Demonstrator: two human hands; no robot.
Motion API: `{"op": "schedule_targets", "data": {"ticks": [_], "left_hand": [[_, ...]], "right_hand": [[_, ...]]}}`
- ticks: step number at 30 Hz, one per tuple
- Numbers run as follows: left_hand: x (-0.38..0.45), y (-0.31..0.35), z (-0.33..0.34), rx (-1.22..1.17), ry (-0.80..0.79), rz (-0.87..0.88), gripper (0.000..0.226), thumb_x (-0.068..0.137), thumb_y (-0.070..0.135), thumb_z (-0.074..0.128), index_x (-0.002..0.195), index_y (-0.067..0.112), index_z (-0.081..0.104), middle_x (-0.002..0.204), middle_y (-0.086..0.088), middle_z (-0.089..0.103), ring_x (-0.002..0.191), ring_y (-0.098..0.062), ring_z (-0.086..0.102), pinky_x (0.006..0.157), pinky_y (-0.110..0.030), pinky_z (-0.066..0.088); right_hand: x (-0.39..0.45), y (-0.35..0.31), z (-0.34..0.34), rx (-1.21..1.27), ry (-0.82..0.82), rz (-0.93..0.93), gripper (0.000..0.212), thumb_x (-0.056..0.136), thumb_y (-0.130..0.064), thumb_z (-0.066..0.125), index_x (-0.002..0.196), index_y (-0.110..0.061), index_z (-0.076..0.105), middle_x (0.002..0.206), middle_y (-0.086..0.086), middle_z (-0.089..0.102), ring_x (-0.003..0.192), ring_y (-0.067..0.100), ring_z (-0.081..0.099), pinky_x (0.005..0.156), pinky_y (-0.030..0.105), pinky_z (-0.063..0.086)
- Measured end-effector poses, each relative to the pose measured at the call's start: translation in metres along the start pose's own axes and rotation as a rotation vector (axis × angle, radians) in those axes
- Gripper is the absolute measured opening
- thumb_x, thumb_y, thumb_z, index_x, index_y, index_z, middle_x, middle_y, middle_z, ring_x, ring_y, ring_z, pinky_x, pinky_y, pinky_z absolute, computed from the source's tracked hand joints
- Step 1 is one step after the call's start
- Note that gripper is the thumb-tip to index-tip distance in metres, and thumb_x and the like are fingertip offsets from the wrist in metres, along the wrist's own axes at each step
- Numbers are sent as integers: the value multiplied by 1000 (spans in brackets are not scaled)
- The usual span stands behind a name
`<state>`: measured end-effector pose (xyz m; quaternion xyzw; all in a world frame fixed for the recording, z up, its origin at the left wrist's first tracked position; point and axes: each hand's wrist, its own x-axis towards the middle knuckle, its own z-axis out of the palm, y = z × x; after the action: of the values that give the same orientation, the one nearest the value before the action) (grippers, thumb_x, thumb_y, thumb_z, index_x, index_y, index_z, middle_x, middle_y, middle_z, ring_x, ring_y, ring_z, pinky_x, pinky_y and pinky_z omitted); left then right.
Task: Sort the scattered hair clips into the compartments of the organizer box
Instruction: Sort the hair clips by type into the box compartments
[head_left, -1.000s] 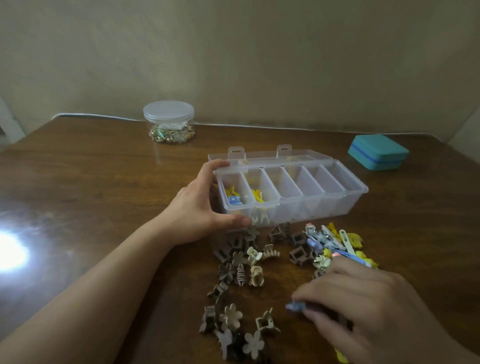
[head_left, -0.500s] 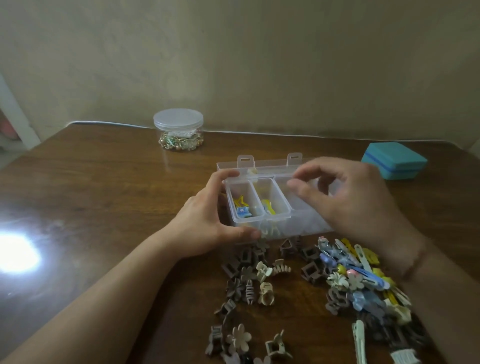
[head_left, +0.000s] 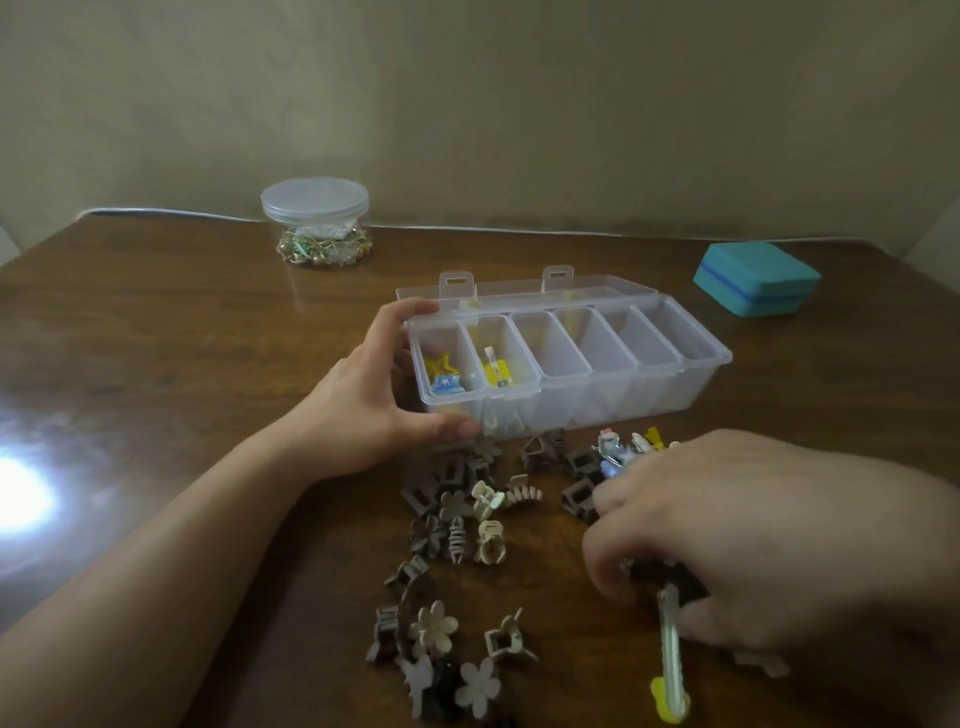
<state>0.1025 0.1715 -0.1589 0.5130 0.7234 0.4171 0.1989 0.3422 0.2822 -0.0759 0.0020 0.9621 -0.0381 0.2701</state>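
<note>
The clear organizer box (head_left: 597, 405) lies open mid-table. Its leftmost compartment holds a yellow star clip (head_left: 441, 366) and a blue one; the second holds a yellow clip (head_left: 496, 371); the others look empty. My left hand (head_left: 363, 410) grips the box's left end, thumb on the front wall. Brown and beige claw clips (head_left: 457, 519) lie scattered in front of the box. My right hand (head_left: 753, 530), blurred, is curled palm-down over the colourful clips (head_left: 618, 449) at the right. A long pale-green clip (head_left: 670, 654) sticks out from under its fingers.
A lidded clear jar (head_left: 316, 221) of small trinkets stands at the back left. A teal case (head_left: 756, 278) sits at the back right. The box's lid (head_left: 524, 291) lies flat behind it. Bright glare (head_left: 15, 499) marks the wooden table at left.
My right hand came up from the pile to the box, then dropped back onto the colourful clips. The left hand stayed on the box.
</note>
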Motion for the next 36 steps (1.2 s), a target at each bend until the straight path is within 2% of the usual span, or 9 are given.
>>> {"op": "schedule_targets", "data": {"ticks": [3,10,14,17,21,24,27,32,36], "left_hand": [[0,0,0,6,-7,-1,106,47,72,78,136,52,24,124,27,52,110,10,52,87,-12,39],[0,-3,0,4,2,4,105,49,71,79,137,52,25,131,18,54,117,4,52,101,-26,41],[1,-4,0,1,-9,9,104,50,71,79,137,53,24,131,18,54,117,3,52,100,-25,41],[1,-3,0,-1,-15,10,103,50,71,78,136,54,23,131,19,53,117,3,52,97,-22,41],[1,-3,0,-3,-19,12,103,50,71,78,135,55,23,129,20,53,115,3,53,92,-17,41],[0,-3,1,-7,-14,8,104,49,71,77,136,54,23,128,23,53,114,7,51,89,-14,38],[1,-2,1,-1,-10,13,104,49,71,77,136,55,23,125,27,51,112,10,51,87,-10,37],[1,-4,1,6,3,17,104,48,72,78,135,55,24,125,28,51,111,9,52,89,-14,39],[1,-5,1,1,8,29,102,49,70,79,135,54,26,121,28,54,108,13,53,85,-11,40]], "right_hand": [[7,-8,6,-96,29,28,23,85,-27,62,105,-38,55,97,-16,47,94,7,45,81,35,49],[11,7,-2,36,187,-43,22,82,-57,61,99,-43,58,97,-22,48,94,-3,45,77,26,48],[17,24,-11,443,658,-4,10,78,-48,65,81,-39,64,90,-27,61,82,-5,58,66,10,46],[34,34,-8,592,1083,204,11,74,-45,68,75,-35,66,76,-20,64,63,4,55,50,15,44],[45,43,-5,487,1142,344,25,76,-56,63,77,-32,68,69,-16,63,63,-7,53,49,14,38],[34,51,-5,497,1203,315,22,76,-55,60,75,-34,67,67,-16,63,65,-1,56,48,10,42],[15,62,-7,522,1118,320,13,74,-46,66,72,-34,69,65,-12,65,67,0,59,51,9,43],[3,56,-6,300,315,333,7,82,-41,71,88,-42,70,78,-22,66,70,-2,60,58,24,49],[12,43,-4,112,255,425,16,85,-38,66,99,-46,63,72,-15,58,67,-1,53,55,20,41]]}}
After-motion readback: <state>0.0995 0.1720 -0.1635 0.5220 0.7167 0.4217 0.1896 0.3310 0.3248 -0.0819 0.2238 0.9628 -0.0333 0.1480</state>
